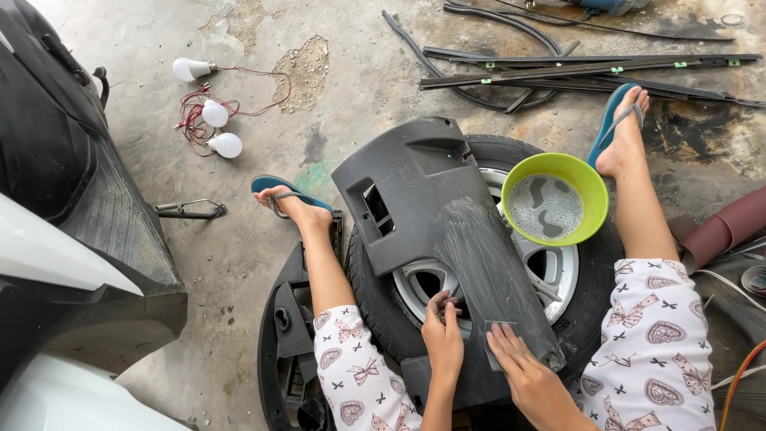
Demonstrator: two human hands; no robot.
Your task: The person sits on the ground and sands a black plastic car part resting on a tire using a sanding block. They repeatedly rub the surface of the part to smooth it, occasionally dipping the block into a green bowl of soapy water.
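Nearest us, our right hand [523, 369] lay flat, fingers together, pressing a small grey sanding sheet [496, 339] onto the dark plastic panel [435, 215]. Our left hand [441, 331], just beside it, gripped the panel's lower edge w/ fingers curled. The panel rested tilted on a tyre w/ silver rim [562, 271] btwn our legs. A green bowl [590, 187] of soapy water sat on the tyre's right side. Farther off, three white bulbs [215, 113] w/ red wires lay on the concrete floor [239, 255]; black trim strips [582, 70] lay top right.
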